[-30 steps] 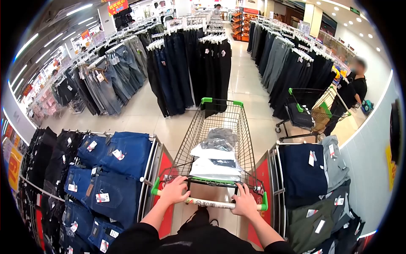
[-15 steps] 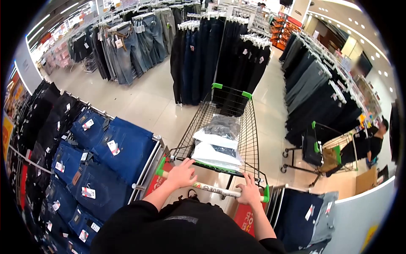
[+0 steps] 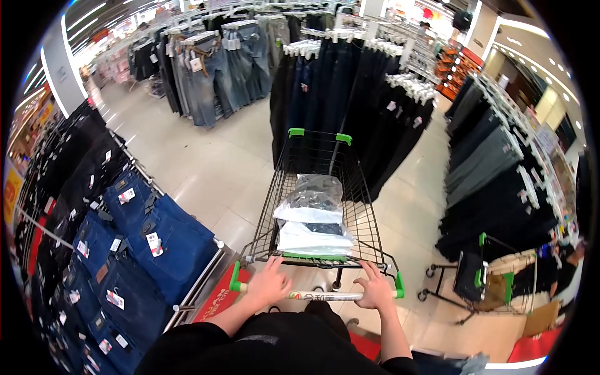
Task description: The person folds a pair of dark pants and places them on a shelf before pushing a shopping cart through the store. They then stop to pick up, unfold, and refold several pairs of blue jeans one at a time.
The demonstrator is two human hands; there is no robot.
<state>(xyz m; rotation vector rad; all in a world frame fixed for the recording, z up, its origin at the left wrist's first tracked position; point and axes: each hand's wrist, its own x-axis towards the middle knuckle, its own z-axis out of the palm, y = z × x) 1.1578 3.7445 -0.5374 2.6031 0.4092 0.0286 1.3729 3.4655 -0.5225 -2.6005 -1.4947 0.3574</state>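
The white handle bar (image 3: 319, 295), capped in green at both ends, runs across the lower middle of the view, just in front of the person's dark-clothed body. The left hand (image 3: 269, 284) is closed over the bar near its left end, palm down and fingers curled forward over it. The right hand (image 3: 375, 290) is wrapped round the bar near its right end, fingers folded over the top.

The bar belongs to a grey wire shopping cart (image 3: 265, 215) with green corner pieces at its far end, standing on the pale glossy tiled floor (image 3: 206, 162) and pointing away from the person. Inside the basket, towards the near end, lie flat white plastic-wrapped garment packs (image 3: 312, 239), and a clear bag of grey folded cloth (image 3: 315, 190) rests just beyond them.

Just to the left of the cart a slanted rack of blue denim jeans (image 3: 156, 240) with paper tags leans out, with a red floor-level sign panel (image 3: 219, 299) at its foot. Ahead of the cart stands a rail of dark hanging trousers (image 3: 350, 94). Well apart on the right is a second wire cart (image 3: 487, 278), with another person in black (image 3: 562, 269) beside it at the edge of view.
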